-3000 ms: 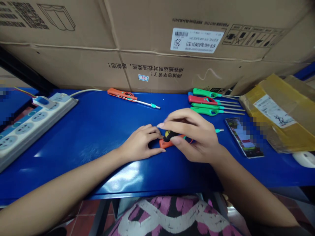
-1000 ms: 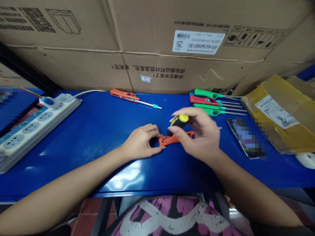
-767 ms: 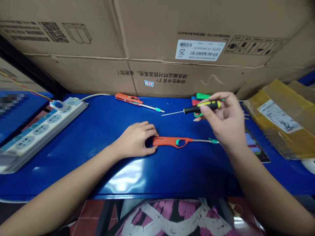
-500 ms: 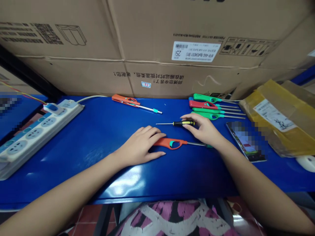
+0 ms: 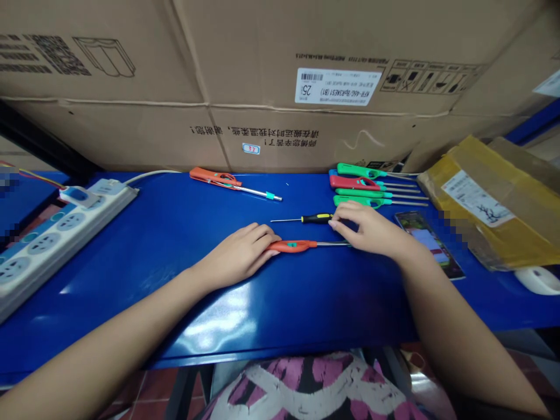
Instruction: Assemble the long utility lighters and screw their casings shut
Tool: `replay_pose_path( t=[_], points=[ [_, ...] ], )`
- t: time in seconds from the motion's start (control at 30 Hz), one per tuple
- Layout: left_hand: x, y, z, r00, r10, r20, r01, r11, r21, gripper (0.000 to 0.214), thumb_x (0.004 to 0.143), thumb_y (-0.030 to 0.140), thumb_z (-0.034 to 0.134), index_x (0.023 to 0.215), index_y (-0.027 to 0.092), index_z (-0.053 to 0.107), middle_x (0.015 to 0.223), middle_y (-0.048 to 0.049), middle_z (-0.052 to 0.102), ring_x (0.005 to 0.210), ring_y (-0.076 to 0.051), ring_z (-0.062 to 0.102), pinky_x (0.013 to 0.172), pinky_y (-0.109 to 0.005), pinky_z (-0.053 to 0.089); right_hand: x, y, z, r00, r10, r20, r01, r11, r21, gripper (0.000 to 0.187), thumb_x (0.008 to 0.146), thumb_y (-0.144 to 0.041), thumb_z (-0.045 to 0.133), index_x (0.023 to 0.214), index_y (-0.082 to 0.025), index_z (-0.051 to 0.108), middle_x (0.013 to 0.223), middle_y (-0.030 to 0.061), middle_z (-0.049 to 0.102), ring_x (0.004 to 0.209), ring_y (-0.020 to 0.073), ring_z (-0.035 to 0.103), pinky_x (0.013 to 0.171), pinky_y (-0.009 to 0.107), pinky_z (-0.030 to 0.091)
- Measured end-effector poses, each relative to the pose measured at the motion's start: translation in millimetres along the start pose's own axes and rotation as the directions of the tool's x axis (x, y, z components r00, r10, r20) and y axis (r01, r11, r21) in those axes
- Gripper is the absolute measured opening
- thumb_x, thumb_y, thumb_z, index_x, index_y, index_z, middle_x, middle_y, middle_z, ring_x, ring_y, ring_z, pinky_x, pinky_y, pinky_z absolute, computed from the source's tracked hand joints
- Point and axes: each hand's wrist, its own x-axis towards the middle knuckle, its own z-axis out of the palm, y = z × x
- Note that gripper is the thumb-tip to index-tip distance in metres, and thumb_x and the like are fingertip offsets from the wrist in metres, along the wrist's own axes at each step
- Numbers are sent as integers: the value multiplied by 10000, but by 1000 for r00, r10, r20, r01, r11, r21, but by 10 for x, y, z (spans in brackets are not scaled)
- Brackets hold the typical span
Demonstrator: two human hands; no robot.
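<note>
My left hand (image 5: 245, 254) is closed around the handle end of an orange gas lighter (image 5: 294, 246). The lighter is turned with its narrow edge up, a small teal part showing, and its metal tube points right. Behind it lies a small screwdriver (image 5: 315, 219) with a black and yellow handle and a thin shaft pointing left. At the butt of that handle, the thumb and fingers of my right hand (image 5: 365, 227) are pinched together. The lighter's tip is partly covered by this hand.
Another orange lighter (image 5: 219, 177) lies at the back, its casing apparently parted. Several green and red lighters (image 5: 355, 184) lie at the back right, near a phone (image 5: 431, 242) and a yellow-taped parcel (image 5: 494, 204). A power strip (image 5: 65, 227) is on the left; a cardboard box (image 5: 262, 111) stands behind.
My left hand has closed and rolled the orange lighter from its flat side onto its edge. My right hand has slid toward the butt of the screwdriver, which has stayed in place.
</note>
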Motion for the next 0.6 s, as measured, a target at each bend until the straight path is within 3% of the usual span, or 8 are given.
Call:
replay_pose_path(
  t=[0.13, 0.23, 0.47, 0.6],
  points=[
    [-11, -32, -6, 1000, -1, -10, 1, 1000, 7, 343, 1081, 361, 380, 1198, 157, 629, 1119, -107, 648, 998, -228, 618, 900, -376, 522, -78, 51, -93, 971, 109, 211, -121, 991, 48, 201, 900, -386, 630, 983, -204, 642, 885, 43, 618, 801, 203, 575, 721, 325, 457],
    [-16, -44, -25, 1000, -2, -14, 2, 1000, 0, 349, 1082, 352, 370, 1165, 149, 641, 1111, -113, 649, 998, -229, 631, 900, -378, 533, -95, 59, -109, 947, 132, 293, -157, 986, 62, 170, 900, -350, 594, 949, -194, 640, 867, 43, 630, 754, 192, 571, 684, 312, 447],
    [-16, -56, -111, 1000, -29, -10, 28, 989, -143, 338, 1073, 331, 373, 1114, 148, 654, 1038, -92, 665, 924, -188, 659, 837, -302, 534, -68, 26, -140, 954, 134, 269, -161, 984, 81, 170, 924, -295, 560, 937, -191, 694, 978, 86, 688, 895, 230, 642, 815, 355, 490],
    [-26, -59, -109, 998, -70, -10, 66, 968, -242, 296, 1043, 350, 455, 1056, 154, 676, 938, -60, 707, 815, -155, 667, 734, -245, 497, -58, 40, -101, 975, 67, 210, -84, 994, 72, 103, 910, -248, 605, 916, -198, 696, 942, 72, 681, 865, 222, 650, 783, 347, 502]
  ],
)
